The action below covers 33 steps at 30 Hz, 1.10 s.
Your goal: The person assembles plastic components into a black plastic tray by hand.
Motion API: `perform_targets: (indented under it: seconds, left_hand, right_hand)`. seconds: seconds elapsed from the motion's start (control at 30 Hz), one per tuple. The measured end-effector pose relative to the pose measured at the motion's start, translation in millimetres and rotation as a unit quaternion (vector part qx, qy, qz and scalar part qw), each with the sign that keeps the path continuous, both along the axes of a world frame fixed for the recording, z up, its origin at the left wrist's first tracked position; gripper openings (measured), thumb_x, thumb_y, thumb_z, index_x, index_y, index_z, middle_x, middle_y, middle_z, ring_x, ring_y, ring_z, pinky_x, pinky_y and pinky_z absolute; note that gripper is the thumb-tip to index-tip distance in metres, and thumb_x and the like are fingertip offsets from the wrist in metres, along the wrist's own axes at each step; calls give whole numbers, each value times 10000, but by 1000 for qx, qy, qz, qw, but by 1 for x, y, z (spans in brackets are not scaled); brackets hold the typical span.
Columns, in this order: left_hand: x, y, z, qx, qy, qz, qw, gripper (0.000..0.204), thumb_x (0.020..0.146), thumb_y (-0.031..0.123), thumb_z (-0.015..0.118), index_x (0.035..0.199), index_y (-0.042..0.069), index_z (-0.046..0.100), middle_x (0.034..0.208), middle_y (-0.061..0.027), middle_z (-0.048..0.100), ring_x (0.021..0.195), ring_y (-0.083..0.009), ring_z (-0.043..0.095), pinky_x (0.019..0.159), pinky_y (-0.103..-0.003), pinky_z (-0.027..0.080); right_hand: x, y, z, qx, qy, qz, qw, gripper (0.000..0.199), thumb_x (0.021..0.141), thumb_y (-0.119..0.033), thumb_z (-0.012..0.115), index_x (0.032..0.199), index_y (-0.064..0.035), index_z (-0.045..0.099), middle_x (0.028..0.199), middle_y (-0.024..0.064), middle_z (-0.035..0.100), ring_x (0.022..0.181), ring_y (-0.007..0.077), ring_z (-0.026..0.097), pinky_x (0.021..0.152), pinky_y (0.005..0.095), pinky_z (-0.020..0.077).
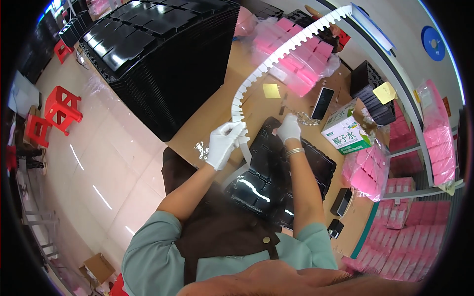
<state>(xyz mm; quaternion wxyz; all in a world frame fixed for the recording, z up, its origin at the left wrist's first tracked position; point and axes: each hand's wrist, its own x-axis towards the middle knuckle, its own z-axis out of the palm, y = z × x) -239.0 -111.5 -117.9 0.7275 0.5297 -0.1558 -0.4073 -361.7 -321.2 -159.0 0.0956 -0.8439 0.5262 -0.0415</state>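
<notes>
My left hand (225,144), in a white glove, pinches the lower end of a long white strip (276,55) with notches along one edge. The strip arcs up and away to the far right. Below that hand a pale, bent length of band (243,167) hangs over a glossy black plastic tray (254,185) in front of me. My right hand (289,129), also gloved, is at the tray's far edge with its fingers drawn together; what they hold, if anything, is hidden. Beside it lies a scatter of small clear pieces (307,118).
A tall stack of black trays (168,69) fills the left of the table. Bagged pink pieces (298,59) lie at the back. On the right are a phone (323,102), a white-and-green carton (345,129) and small black trays (368,89). Red stools (63,108) stand on the floor.
</notes>
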Motion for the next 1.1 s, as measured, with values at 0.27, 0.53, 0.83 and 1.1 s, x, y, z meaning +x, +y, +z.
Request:
perform_targets:
  seconds: [0.27, 0.53, 0.83, 1.1]
  left_hand:
    - [-18, -2, 4, 20, -46, 5, 999, 182, 882, 179, 652, 931, 4, 659, 781, -12, 645, 549, -22, 461, 493, -170, 361]
    - [-21, -10, 11, -9, -16, -62, 998, 246, 907, 259, 618, 974, 24, 640, 730, 7, 618, 502, -15, 433, 438, -167, 310]
    - [3, -34, -1, -22, 46, -25, 998, 212, 910, 242, 614, 958, 38, 647, 761, 3, 626, 482, -5, 434, 417, -155, 280]
    - [1, -17, 7, 14, -11, -16, 1000, 243, 901, 257, 627, 947, 20, 654, 811, -23, 646, 577, -26, 545, 459, -157, 334]
  right_hand:
    - [-10, 122, 48, 299, -496, 83, 811, 198, 810, -134, 705, 954, -15, 639, 804, 17, 636, 723, 81, 572, 668, 234, 463]
    - [-29, 147, 42, 243, -553, 12, 797, 63, 785, -23, 690, 834, -11, 653, 757, 5, 615, 695, 79, 554, 643, 224, 448]
    - [-70, 157, 38, 133, -357, 153, 912, 126, 624, -1, 724, 703, -43, 635, 992, 65, 580, 914, 234, 546, 791, 338, 469]
    - [-54, 210, -5, 86, -120, 171, 974, 224, 614, -54, 740, 752, -53, 563, 898, 118, 555, 882, 322, 548, 732, 413, 467]
